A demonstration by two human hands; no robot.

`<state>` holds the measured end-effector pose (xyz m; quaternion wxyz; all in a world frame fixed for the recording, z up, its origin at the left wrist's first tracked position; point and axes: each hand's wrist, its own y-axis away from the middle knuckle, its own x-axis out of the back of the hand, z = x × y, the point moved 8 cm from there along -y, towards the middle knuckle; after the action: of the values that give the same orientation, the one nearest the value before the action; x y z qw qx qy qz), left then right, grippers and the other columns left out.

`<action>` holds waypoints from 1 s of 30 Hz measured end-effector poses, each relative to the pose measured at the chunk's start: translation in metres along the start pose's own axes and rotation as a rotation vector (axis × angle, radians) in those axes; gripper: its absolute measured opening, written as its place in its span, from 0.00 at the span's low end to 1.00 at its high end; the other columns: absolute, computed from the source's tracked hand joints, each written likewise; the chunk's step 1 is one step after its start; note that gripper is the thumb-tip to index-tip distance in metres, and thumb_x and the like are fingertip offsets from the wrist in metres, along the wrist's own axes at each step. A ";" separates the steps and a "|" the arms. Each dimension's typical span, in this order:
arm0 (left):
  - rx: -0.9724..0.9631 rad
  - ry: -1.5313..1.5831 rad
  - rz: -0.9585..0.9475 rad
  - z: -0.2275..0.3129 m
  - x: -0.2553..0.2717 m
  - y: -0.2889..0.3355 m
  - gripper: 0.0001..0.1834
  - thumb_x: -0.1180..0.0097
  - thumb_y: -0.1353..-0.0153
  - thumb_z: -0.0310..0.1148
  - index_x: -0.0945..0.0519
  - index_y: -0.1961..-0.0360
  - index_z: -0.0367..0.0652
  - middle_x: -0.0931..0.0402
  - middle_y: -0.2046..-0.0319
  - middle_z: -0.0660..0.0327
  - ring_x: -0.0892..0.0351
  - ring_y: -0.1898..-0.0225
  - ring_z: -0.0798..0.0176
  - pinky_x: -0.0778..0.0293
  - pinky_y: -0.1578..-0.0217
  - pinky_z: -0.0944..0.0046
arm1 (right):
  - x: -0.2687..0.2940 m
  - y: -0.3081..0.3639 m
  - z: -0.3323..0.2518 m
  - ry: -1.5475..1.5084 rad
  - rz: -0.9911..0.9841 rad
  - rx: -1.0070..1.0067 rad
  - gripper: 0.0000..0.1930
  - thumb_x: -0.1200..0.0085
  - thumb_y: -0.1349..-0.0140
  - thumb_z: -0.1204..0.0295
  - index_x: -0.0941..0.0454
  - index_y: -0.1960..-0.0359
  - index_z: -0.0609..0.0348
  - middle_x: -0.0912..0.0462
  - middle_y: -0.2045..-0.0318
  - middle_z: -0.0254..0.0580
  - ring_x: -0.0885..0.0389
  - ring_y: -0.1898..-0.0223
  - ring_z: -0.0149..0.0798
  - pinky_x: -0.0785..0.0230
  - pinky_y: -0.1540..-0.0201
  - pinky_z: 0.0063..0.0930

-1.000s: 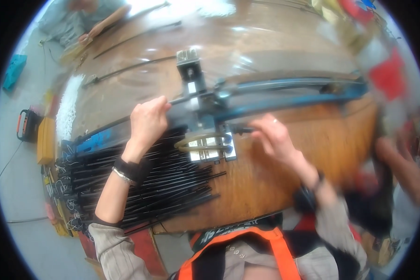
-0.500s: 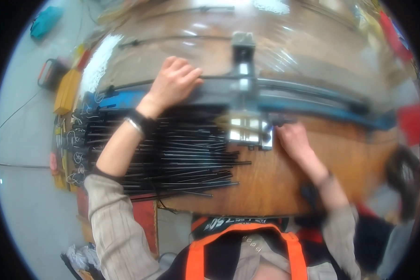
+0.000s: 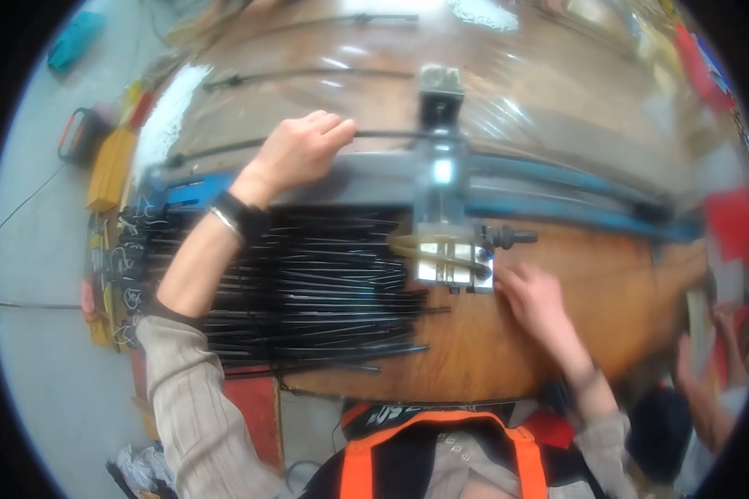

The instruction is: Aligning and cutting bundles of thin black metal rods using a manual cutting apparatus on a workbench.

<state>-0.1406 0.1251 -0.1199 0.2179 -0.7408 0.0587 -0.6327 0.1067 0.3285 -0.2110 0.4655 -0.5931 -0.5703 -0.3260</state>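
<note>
Left hand grasps black rod, upper frame, axis left-right; right hand nearer metal fixture, its grip cannot tell.

Black rod (blue rail)

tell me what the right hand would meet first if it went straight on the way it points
Probably the silver metal block, just up and left of the right hand, though depth is unclear.
</note>
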 end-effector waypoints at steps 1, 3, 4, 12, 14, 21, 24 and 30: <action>-0.002 0.018 0.005 -0.004 -0.001 -0.005 0.10 0.46 0.47 0.21 0.26 0.62 0.41 0.29 0.72 0.56 0.25 0.66 0.53 0.25 0.72 0.57 | -0.002 0.003 -0.001 -0.055 -0.031 0.028 0.08 0.46 0.39 0.76 0.21 0.57 0.59 0.23 0.67 0.51 0.23 0.66 0.54 0.29 0.65 0.44; -0.045 -0.060 0.014 -0.023 0.005 -0.012 0.09 0.46 0.46 0.22 0.25 0.63 0.42 0.29 0.72 0.56 0.25 0.66 0.53 0.25 0.71 0.55 | 0.000 -0.003 0.003 -0.098 0.008 0.017 0.08 0.46 0.39 0.76 0.21 0.58 0.59 0.23 0.68 0.51 0.23 0.66 0.55 0.29 0.65 0.44; -0.056 -0.106 0.005 -0.029 0.008 -0.006 0.08 0.46 0.45 0.22 0.25 0.63 0.42 0.29 0.71 0.56 0.24 0.67 0.53 0.26 0.70 0.55 | 0.000 -0.004 0.005 -0.155 0.046 0.013 0.08 0.45 0.39 0.75 0.21 0.58 0.58 0.22 0.68 0.51 0.23 0.67 0.55 0.30 0.66 0.44; 0.191 -0.290 0.074 -0.042 0.010 0.073 0.07 0.43 0.43 0.26 0.22 0.62 0.43 0.25 0.68 0.55 0.24 0.63 0.51 0.24 0.59 0.56 | -0.003 -0.007 -0.016 -0.174 -0.041 0.036 0.03 0.39 0.43 0.75 0.20 0.68 0.57 0.21 0.73 0.46 0.22 0.70 0.52 0.27 0.68 0.41; 0.238 -0.148 -0.097 -0.012 0.015 0.079 0.10 0.42 0.43 0.27 0.22 0.58 0.44 0.25 0.65 0.54 0.25 0.60 0.50 0.24 0.57 0.57 | -0.005 -0.007 -0.020 -0.164 -0.056 0.098 0.02 0.39 0.43 0.75 0.20 0.69 0.58 0.22 0.74 0.46 0.22 0.71 0.52 0.27 0.68 0.41; 0.170 -0.241 -0.397 0.028 0.009 0.106 0.27 0.44 0.42 0.28 0.28 0.39 0.53 0.27 0.55 0.56 0.26 0.53 0.52 0.24 0.54 0.57 | -0.010 0.006 -0.018 -0.282 -0.036 -0.028 0.03 0.39 0.41 0.75 0.18 0.68 0.60 0.21 0.75 0.47 0.21 0.72 0.50 0.27 0.68 0.38; 0.106 -0.292 -0.338 0.032 0.012 0.116 0.30 0.45 0.42 0.28 0.30 0.36 0.55 0.27 0.55 0.57 0.27 0.54 0.54 0.24 0.54 0.57 | -0.010 0.010 -0.024 -0.358 -0.001 -0.004 0.04 0.39 0.40 0.75 0.17 0.65 0.60 0.18 0.72 0.49 0.19 0.70 0.49 0.26 0.67 0.36; -0.031 -0.271 -0.371 0.027 0.023 0.117 0.31 0.47 0.43 0.27 0.29 0.36 0.60 0.28 0.63 0.59 0.27 0.58 0.57 0.28 0.62 0.56 | 0.016 0.014 -0.027 -0.501 0.000 -0.090 0.06 0.44 0.37 0.76 0.17 0.63 0.64 0.18 0.72 0.49 0.19 0.70 0.47 0.27 0.65 0.34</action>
<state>-0.0878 0.0186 -0.1477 0.0925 -0.8204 -0.0988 -0.5556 0.1262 0.3109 -0.1888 0.2827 -0.6755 -0.6528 -0.1940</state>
